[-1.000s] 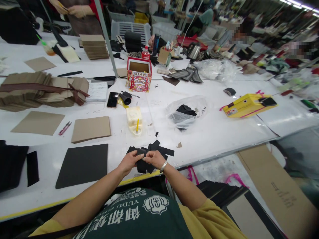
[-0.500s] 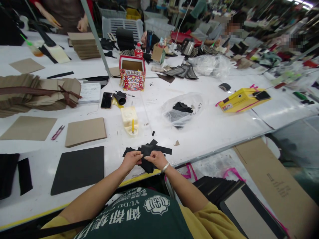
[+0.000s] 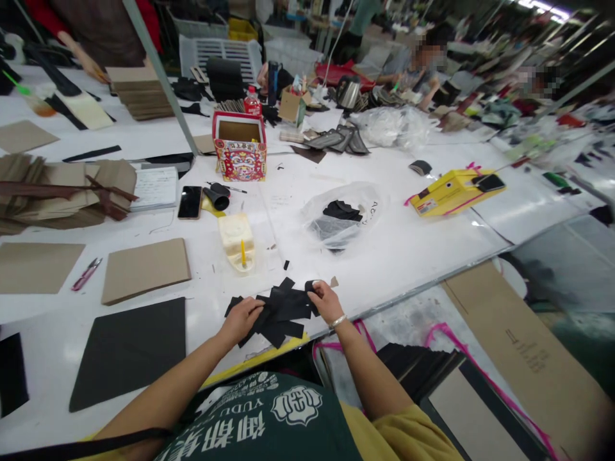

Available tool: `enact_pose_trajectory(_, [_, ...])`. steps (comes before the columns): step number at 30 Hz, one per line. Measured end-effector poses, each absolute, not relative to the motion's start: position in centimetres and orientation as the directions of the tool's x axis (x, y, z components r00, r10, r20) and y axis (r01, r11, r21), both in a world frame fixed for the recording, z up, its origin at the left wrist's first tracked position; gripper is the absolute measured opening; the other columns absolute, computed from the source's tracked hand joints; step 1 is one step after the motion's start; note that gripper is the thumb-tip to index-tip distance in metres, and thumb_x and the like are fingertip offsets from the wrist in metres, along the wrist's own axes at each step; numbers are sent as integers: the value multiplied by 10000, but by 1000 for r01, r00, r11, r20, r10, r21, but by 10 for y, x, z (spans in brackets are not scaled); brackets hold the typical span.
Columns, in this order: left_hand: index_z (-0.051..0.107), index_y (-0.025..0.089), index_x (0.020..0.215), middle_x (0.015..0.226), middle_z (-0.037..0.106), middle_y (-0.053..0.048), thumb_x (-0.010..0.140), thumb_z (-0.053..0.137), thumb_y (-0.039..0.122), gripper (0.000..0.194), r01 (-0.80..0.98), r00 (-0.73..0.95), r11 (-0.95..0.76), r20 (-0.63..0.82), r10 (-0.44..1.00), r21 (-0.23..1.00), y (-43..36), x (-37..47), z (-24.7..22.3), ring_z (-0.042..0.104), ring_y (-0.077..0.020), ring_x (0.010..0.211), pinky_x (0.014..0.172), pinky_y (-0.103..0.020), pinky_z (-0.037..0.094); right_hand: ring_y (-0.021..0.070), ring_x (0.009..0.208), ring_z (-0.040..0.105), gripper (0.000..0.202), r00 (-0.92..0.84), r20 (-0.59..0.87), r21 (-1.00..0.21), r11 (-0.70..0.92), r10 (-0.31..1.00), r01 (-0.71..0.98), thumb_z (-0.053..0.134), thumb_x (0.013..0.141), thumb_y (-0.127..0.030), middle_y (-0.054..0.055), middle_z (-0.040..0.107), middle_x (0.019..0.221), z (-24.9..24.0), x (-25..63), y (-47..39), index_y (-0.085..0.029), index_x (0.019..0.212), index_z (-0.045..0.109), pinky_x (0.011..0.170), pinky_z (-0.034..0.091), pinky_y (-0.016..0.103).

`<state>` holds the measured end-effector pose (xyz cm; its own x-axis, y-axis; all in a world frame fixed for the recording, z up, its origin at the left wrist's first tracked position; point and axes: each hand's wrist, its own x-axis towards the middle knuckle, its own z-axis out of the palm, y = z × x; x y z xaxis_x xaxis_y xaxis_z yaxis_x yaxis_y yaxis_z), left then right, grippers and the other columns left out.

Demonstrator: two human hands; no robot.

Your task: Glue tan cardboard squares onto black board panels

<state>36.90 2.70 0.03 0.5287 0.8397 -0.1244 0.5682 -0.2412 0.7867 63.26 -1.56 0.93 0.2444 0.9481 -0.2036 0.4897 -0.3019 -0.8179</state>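
A loose pile of black strips (image 3: 283, 307) lies near the table's front edge, between my two hands. My left hand (image 3: 243, 318) is at the pile's left side, fingers pressed together at a black piece there. To the right, my right hand (image 3: 327, 301), with a bracelet on its wrist, pinches a small black strip (image 3: 311, 287) at the right side of the pile. Beyond the pile lies a clear plastic bag (image 3: 336, 218) with black pieces in it. A pale yellow container (image 3: 235, 240) with a yellow stick stands behind the pile, to the left.
On the left are a black sheet (image 3: 132, 349), a brown board stack (image 3: 147, 269), pink snips (image 3: 86, 274) and a phone (image 3: 190, 202). A red patterned box (image 3: 241, 157) stands farther back, a yellow box (image 3: 456, 192) to the right. A person stands across the table.
My hands have moved apart; the right one has shifted right with a black strip. The strips between them look more spread out. The view has turned slightly to the right.
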Motion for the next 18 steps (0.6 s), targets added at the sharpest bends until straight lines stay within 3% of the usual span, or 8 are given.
enact_pose_trajectory(3, [610,218,956,922,614,-50,828,374,319,286,561,620,-265,-186,762,784,28,380,-10,552,-174,892,829,-289,410,105,639,505,243,61,-265,-896,-269,962,354,499,754,-324,-30,541,702,-5,627,-13,-187,955,500,615,407,233])
enact_pose_trajectory(6, [596,214,1002,980,612,-54,775,448,300,284,676,577,-287,-245,779,679,34,380,-29,540,-205,952,876,-338,393,119,698,543,338,37,-319,-842,-301,947,448,575,719,-303,-3,581,784,-20,633,-4,-192,1030,506,666,435,252])
enact_pose_trajectory(10, [575,206,1045,1069,588,-72,752,473,340,338,743,511,-323,-185,839,586,41,370,-42,513,-234,1025,925,-382,368,140,804,549,240,203,-136,-681,-240,970,692,544,761,-292,46,598,915,-16,670,32,-177,972,557,785,419,273])
enact_pose_trajectory(14, [591,259,1003,1043,607,-40,761,451,398,313,700,488,-258,-182,853,666,37,353,-42,527,-227,1029,938,-366,387,149,899,522,220,279,39,-498,-223,960,838,417,845,-280,47,598,944,16,730,107,-188,961,580,841,380,255])
enact_pose_trajectory(16, [581,323,996,1046,609,-2,753,454,423,292,691,443,-170,-225,868,703,31,340,-47,537,-227,1028,918,-364,419,153,965,500,226,373,-12,-339,-355,928,871,409,847,-251,58,586,992,29,762,150,-187,971,587,871,350,242])
enact_pose_trajectory(18, [568,382,986,1033,615,33,741,461,450,276,696,389,-75,-286,876,715,23,322,-54,568,-228,984,843,-358,479,178,1027,470,243,446,-26,-285,-434,895,855,429,827,-218,98,563,1044,34,791,189,-148,1005,579,903,320,260])
